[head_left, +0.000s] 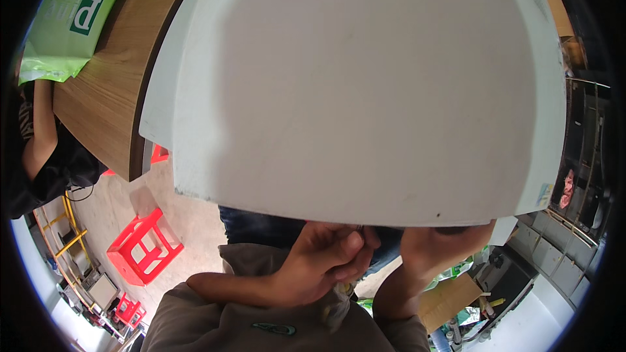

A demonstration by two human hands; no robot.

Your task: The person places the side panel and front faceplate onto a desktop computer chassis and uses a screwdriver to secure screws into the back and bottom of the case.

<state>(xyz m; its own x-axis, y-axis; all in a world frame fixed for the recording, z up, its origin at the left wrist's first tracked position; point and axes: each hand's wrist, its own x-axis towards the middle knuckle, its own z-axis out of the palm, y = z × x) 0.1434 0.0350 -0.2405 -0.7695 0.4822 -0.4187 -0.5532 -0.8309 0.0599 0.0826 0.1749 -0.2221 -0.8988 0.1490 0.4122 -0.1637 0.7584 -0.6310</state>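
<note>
My left hand (329,257) is at the near edge of a large white table (385,104), its thumb pressed against curled fingers. What the fingers hold, if anything, is hidden. Just below that hand hangs a small crumpled, pale translucent thing (338,305) with a touch of yellow; I cannot tell whether the hand grips it. My right hand (443,248) reaches to the underside of the same edge, further right. Its fingers are hidden by the tabletop, and a dark strip shows between the hand and the edge.
A wood-topped table (120,72) adjoins at the left, with a green bag (68,32) on it and another person's arm (44,127) beside it. A red stool (143,248) stands on the floor at left. An open cardboard box (450,303) lies at lower right.
</note>
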